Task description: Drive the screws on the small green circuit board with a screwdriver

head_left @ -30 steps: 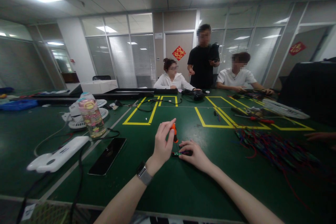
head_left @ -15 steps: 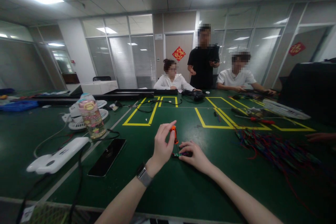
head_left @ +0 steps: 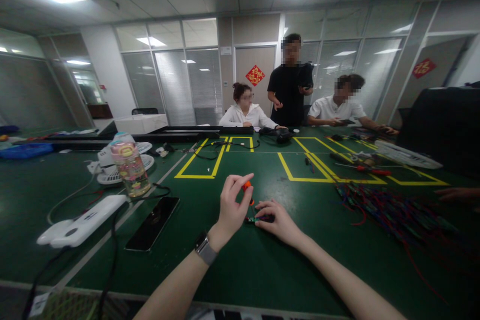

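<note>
My left hand (head_left: 233, 201) pinches the orange-and-black handle of a screwdriver (head_left: 246, 186), held roughly upright. Its thin shaft points down at a small green circuit board (head_left: 251, 220) on the table. With bent fingers, my right hand (head_left: 278, 221) holds that board and its dark wires down from the right side. Fingers cover much of the handle and part of the board. Whether the tip sits in a screw is too small to tell.
A black phone (head_left: 153, 224), white device (head_left: 84, 220) and drink bottle (head_left: 131, 167) lie to the left. Wired boards (head_left: 390, 210) are heaped at right, near another person's hand (head_left: 457, 194). Yellow tape (head_left: 195, 176) marks the green table; three people are across it.
The screwdriver handle has turned a little between my left fingers. My right hand stays in place on the board. Across the table, the seated person at right has shifted their arms.
</note>
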